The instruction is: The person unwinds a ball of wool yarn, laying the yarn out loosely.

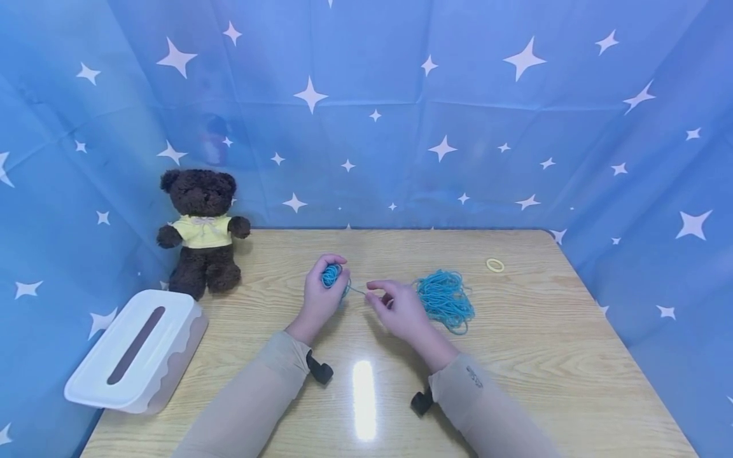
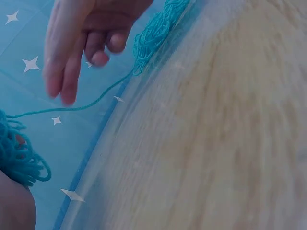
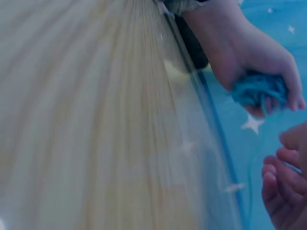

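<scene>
My left hand (image 1: 322, 294) grips a loose bundle of blue yarn (image 1: 331, 275), whose loops stick out past the fingers. A single strand (image 2: 88, 106) runs from that bundle to a larger heap of blue yarn (image 1: 445, 299) lying on the table. Close to the strand is my right hand (image 1: 401, 310), between the bundle and the heap. Its thumb and index finger look apart in the head view, and in the left wrist view the strand passes just by the fingertips. The other fingers of the right hand (image 3: 288, 184) are loosely bent.
A wooden table (image 1: 532, 375) stands before a blue curtain with white stars. A brown teddy bear (image 1: 203, 232) in a yellow top sits at the back left. Nearer on the left is a white slotted box (image 1: 137, 350). A pale yellow ring (image 1: 495, 265) lies beyond the yarn heap.
</scene>
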Tool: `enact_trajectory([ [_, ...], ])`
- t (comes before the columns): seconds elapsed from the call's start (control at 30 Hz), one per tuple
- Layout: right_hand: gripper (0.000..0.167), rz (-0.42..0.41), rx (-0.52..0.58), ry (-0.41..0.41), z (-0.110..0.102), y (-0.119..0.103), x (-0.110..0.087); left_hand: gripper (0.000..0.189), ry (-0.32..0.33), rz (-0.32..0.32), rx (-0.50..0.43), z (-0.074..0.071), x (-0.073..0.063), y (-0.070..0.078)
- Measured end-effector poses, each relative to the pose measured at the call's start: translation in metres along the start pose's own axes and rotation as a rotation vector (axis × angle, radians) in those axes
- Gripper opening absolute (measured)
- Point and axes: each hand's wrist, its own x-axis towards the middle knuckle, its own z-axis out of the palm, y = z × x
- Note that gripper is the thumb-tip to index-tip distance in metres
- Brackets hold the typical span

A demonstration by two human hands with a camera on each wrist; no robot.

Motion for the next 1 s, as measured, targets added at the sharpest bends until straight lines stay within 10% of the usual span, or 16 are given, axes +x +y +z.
enact_trajectory([
  [0.5, 0.017, 0.053, 0.077, 0.027, 0.003, 0.001, 0.006, 0.023, -0.021, 0.006, 0.004, -0.001, 0.0, 0.002],
  [1.0, 0.014, 0.039, 0.094, 0.376, -0.062, 0.05, -0.013, 0.026, -0.01, -0.028, -0.019, -0.002, 0.002, 0.001],
])
